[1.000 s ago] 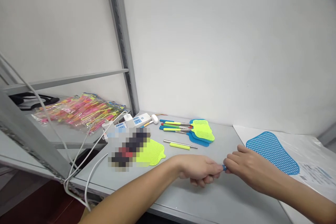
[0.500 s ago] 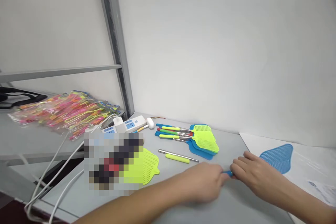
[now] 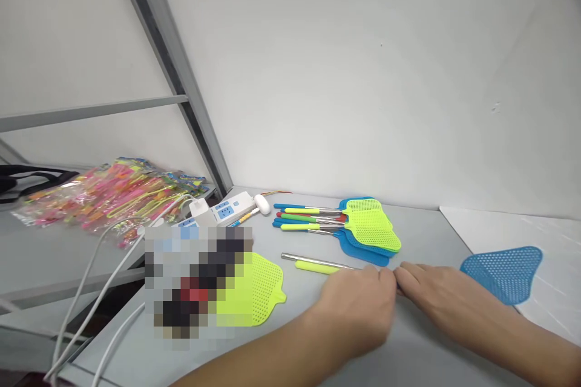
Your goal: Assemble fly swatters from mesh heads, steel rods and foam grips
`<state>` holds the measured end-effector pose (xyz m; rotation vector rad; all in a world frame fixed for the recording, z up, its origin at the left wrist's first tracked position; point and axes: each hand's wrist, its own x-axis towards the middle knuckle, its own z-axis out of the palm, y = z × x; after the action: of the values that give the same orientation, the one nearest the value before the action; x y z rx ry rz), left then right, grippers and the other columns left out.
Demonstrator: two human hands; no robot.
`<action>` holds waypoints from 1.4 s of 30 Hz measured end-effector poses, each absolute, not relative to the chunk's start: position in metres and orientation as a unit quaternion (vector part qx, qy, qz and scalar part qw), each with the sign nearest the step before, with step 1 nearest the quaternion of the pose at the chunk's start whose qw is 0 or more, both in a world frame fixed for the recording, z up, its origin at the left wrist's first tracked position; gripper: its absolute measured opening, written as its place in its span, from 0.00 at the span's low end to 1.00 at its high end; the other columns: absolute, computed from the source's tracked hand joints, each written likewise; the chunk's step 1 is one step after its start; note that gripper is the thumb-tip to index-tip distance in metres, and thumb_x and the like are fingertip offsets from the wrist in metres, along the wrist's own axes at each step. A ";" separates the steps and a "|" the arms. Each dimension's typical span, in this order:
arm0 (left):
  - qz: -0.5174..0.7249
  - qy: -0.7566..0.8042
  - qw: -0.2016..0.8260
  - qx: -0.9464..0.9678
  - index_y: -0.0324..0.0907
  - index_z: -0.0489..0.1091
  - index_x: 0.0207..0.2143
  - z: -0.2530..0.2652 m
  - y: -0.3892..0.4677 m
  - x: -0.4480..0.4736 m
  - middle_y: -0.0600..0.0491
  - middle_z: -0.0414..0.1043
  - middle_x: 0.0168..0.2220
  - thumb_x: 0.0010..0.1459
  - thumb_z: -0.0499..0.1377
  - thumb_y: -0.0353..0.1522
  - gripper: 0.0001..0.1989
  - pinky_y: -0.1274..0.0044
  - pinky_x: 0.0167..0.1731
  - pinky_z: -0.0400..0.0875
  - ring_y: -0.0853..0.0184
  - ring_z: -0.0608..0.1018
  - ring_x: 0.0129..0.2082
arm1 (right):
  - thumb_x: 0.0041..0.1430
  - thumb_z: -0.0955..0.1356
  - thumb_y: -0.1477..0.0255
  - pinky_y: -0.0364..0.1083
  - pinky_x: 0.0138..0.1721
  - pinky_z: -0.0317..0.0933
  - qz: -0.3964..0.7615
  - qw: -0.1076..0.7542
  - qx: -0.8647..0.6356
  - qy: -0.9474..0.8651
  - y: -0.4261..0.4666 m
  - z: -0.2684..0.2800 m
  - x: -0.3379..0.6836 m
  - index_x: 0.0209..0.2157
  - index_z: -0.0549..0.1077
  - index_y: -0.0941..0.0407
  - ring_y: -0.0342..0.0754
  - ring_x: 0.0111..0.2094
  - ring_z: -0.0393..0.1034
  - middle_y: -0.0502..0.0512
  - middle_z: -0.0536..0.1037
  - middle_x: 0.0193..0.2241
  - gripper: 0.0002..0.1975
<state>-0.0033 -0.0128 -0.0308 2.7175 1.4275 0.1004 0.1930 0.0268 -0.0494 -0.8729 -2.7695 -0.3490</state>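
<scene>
My left hand (image 3: 363, 308) is closed, knuckles up, and meets my right hand (image 3: 431, 293), which is closed too. Between them they grip a blue fly swatter; its shaft and handle are mostly hidden by my fingers, while its perforated blue head (image 3: 503, 272) shows beyond my right hand. Just behind my left hand lie a metal rod (image 3: 308, 259) and a yellow-green handle (image 3: 315, 266), both partly covered. To the left rests a loose yellow-green swatter head (image 3: 267, 293), half blurred out. A pile of swatters (image 3: 372, 224) lies farther back.
A white power strip (image 3: 233, 208) with cords and a small white case (image 3: 262, 204) sit at the back left. Bagged colourful items (image 3: 118, 193) lie on a metal shelf beyond. A pixelated patch hides part of the table. White sheeting (image 3: 544, 236) covers the right side.
My hands have come together, and the blue piece seen between them is now covered. The view has shifted slightly; my left hand now overlaps the rod and yellow-green handle.
</scene>
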 end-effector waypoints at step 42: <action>0.146 0.446 0.562 0.681 0.43 0.63 0.34 -0.007 -0.021 -0.015 0.57 0.61 0.26 0.66 0.44 0.46 0.18 0.80 0.23 0.57 0.71 0.64 0.23 | 0.65 0.57 0.77 0.48 0.29 0.48 -0.258 0.146 -0.167 -0.940 0.019 -0.008 0.208 0.41 0.69 0.58 0.46 0.26 0.57 0.52 0.68 0.26 0.10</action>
<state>-0.0155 -0.0213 -0.0068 1.6043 1.0509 0.3434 0.2081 0.0189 -0.0077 -0.4800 -2.7071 -0.7426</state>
